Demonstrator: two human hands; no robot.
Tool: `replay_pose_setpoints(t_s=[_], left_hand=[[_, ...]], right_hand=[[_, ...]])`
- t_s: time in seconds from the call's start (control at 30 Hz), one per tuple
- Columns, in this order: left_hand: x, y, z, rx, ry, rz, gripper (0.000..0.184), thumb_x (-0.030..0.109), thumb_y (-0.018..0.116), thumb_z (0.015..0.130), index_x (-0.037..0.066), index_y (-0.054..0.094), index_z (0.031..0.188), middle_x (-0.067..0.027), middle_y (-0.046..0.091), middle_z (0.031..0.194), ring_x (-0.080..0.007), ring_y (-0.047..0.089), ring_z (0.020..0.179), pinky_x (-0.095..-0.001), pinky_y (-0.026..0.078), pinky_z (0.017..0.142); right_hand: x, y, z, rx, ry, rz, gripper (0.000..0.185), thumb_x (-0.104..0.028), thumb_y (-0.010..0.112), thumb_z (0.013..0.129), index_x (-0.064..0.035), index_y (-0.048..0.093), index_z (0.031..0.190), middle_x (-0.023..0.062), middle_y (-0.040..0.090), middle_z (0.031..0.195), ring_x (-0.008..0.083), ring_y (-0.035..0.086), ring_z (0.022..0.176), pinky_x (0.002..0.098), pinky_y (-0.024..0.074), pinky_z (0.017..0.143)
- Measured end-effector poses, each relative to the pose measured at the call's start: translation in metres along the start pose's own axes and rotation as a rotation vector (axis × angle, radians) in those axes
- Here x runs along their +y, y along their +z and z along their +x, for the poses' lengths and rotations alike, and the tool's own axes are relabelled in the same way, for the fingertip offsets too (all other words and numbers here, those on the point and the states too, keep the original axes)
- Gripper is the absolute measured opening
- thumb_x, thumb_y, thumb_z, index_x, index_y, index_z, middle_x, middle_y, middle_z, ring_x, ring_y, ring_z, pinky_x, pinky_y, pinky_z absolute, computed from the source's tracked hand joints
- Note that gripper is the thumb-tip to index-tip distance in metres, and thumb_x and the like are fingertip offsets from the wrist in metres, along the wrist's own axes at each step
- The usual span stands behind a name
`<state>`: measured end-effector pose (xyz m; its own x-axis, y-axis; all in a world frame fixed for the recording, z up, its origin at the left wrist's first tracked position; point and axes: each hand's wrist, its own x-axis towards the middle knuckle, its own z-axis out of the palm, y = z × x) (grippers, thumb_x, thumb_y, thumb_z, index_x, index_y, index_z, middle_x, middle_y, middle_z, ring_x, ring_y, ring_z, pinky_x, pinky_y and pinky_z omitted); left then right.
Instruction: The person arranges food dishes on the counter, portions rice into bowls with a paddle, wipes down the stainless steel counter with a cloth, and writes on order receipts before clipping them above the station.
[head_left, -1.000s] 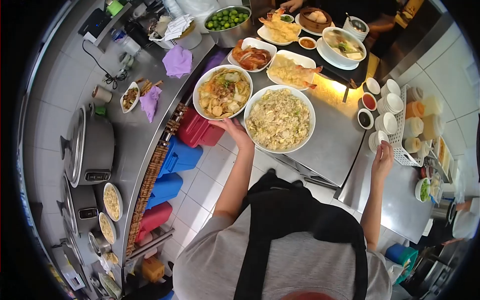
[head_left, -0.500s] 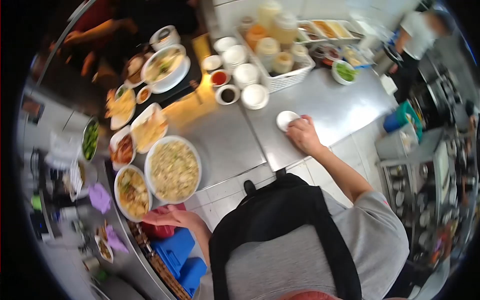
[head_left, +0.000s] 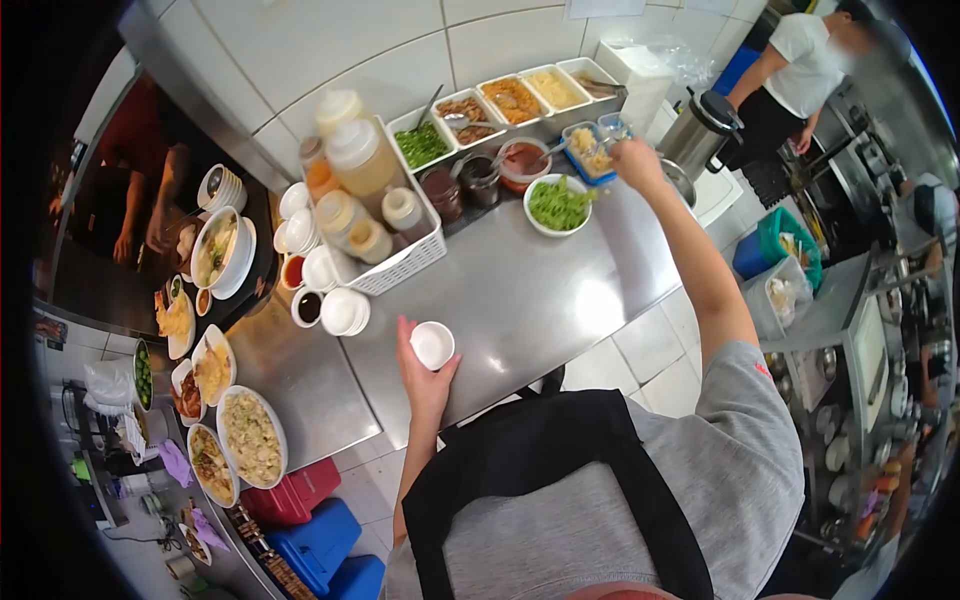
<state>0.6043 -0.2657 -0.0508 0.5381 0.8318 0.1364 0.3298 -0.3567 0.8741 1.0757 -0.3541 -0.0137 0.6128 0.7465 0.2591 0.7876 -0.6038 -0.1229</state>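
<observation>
My left hand [head_left: 426, 385] is wrapped round a small white cup [head_left: 433, 345], upright over the steel counter near its front edge. The inside of the cup shows white. My right hand [head_left: 637, 165] reaches to the far right, its fingers closed beside a blue-edged container [head_left: 588, 155] of pale yellow food. Whatever those fingers hold is too small and blurred to make out. Just left of that container are a white bowl [head_left: 560, 205] of green leaves and a tub of red sauce [head_left: 524, 165] with a spoon in it.
White trays of toppings [head_left: 512, 100] line the wall. A white basket [head_left: 405, 258] of sauce bottles stands mid-counter, beside stacked white cups [head_left: 346, 312]. Filled dishes, including a large rice bowl [head_left: 252, 435], sit left. A steel jug [head_left: 700, 130] and another person [head_left: 800, 65] are at right.
My right hand has left the white cup and moved far right to the blue-edged container. My left hand has come from beside the dishes and taken hold of the cup. The view has shifted right.
</observation>
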Motion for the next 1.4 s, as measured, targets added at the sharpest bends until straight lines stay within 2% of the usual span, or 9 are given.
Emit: replay_pose_setpoints(t_s=[0.33, 0.53, 0.73, 0.9, 1.0, 1.07, 1.1, 1.27, 1.4], left_hand=[[0.134, 0.130, 0.079, -0.172, 0.202, -0.098, 0.103, 0.003, 0.077, 0.055, 0.007, 0.016, 0.138, -0.0180, 0.044, 0.121, -0.0269, 0.048, 0.109, -0.0352, 0.039, 0.093], [0.179, 0.194, 0.141, -0.327, 0.196, -0.070, 0.110, 0.007, 0.078, 0.055, 0.009, 0.008, 0.139, -0.0194, 0.046, 0.118, -0.0339, 0.043, 0.110, -0.0405, 0.035, 0.094], [0.203, 0.240, 0.167, -0.358, 0.241, -0.214, 0.112, 0.004, 0.077, 0.053, 0.009, 0.006, 0.139, -0.0203, 0.045, 0.117, -0.0315, 0.045, 0.110, -0.0390, 0.036, 0.094], [0.215, 0.242, 0.165, -0.385, 0.225, -0.281, 0.113, 0.001, 0.077, 0.052, 0.009, 0.005, 0.139, -0.0196, 0.045, 0.116, -0.0297, 0.046, 0.109, -0.0370, 0.036, 0.095], [0.216, 0.246, 0.163, -0.379, 0.266, -0.247, 0.113, 0.003, 0.077, 0.053, 0.010, 0.005, 0.139, -0.0199, 0.046, 0.115, -0.0303, 0.048, 0.108, -0.0371, 0.038, 0.093], [0.216, 0.254, 0.161, -0.411, 0.235, -0.252, 0.112, 0.003, 0.077, 0.053, 0.010, 0.006, 0.139, -0.0197, 0.047, 0.114, -0.0303, 0.048, 0.108, -0.0369, 0.038, 0.093], [0.217, 0.256, 0.157, -0.437, 0.232, -0.252, 0.112, 0.004, 0.078, 0.053, 0.010, 0.006, 0.139, -0.0197, 0.047, 0.114, -0.0304, 0.048, 0.108, -0.0369, 0.038, 0.092], [0.229, 0.264, 0.149, -0.566, 0.265, -0.192, 0.112, 0.007, 0.079, 0.053, 0.012, 0.008, 0.140, -0.0188, 0.047, 0.116, -0.0306, 0.048, 0.109, -0.0374, 0.038, 0.092], [0.237, 0.296, 0.131, -0.685, 0.361, -0.235, 0.113, 0.007, 0.079, 0.053, 0.014, 0.008, 0.140, -0.0152, 0.050, 0.114, -0.0261, 0.050, 0.106, -0.0351, 0.040, 0.091]], right_hand=[[0.009, 0.012, 0.040, -0.219, -0.173, -0.061, 0.010, -0.007, 0.064, 0.062, -0.0023, 0.063, 0.071, 0.0147, 0.064, 0.076, 0.0264, 0.064, 0.071, 0.0356, 0.0511, 0.063], [0.031, -0.054, 0.055, -0.599, -0.134, 1.053, 0.020, -0.009, 0.070, 0.062, -0.0024, 0.065, 0.080, 0.0071, 0.063, 0.073, 0.0143, 0.058, 0.062, 0.0263, 0.0465, 0.061], [0.040, -0.118, 0.013, -0.324, -0.398, 0.832, 0.022, -0.015, 0.069, 0.069, -0.0014, 0.065, 0.085, 0.0053, 0.063, 0.079, 0.0153, 0.057, 0.069, 0.0277, 0.0450, 0.063], [0.250, -0.058, 0.035, 0.790, 0.469, 0.185, 0.048, -0.041, 0.051, 0.084, 0.0009, 0.055, 0.108, 0.0212, 0.060, 0.095, 0.0322, 0.058, 0.092, 0.0376, 0.0439, 0.079], [0.315, -0.014, 0.029, 0.383, 0.843, 0.871, 0.063, -0.055, 0.043, 0.085, 0.0025, 0.054, 0.109, 0.0135, 0.059, 0.086, 0.0202, 0.060, 0.067, 0.0305, 0.0461, 0.061], [0.325, 0.010, 0.030, 0.742, 0.731, 1.275, 0.057, -0.052, 0.048, 0.084, 0.0016, 0.058, 0.100, 0.0063, 0.056, 0.073, 0.0105, 0.050, 0.047, 0.0239, 0.0395, 0.043], [0.306, 0.005, 0.036, 1.075, 0.810, 1.216, 0.048, -0.047, 0.057, 0.082, -0.0003, 0.061, 0.087, 0.0017, 0.053, 0.062, 0.0084, 0.041, 0.040, 0.0208, 0.0330, 0.037], [0.329, -0.040, -0.012, 1.165, 0.658, 1.027, 0.036, -0.033, 0.069, 0.077, 0.0008, 0.058, 0.068, 0.0020, 0.055, 0.061, 0.0073, 0.046, 0.055, 0.0206, 0.0333, 0.041], [0.286, -0.141, -0.068, 0.909, 0.570, 0.794, 0.034, -0.033, 0.071, 0.074, -0.0005, 0.059, 0.073, 0.0002, 0.055, 0.063, 0.0056, 0.047, 0.059, 0.0193, 0.0365, 0.054]])
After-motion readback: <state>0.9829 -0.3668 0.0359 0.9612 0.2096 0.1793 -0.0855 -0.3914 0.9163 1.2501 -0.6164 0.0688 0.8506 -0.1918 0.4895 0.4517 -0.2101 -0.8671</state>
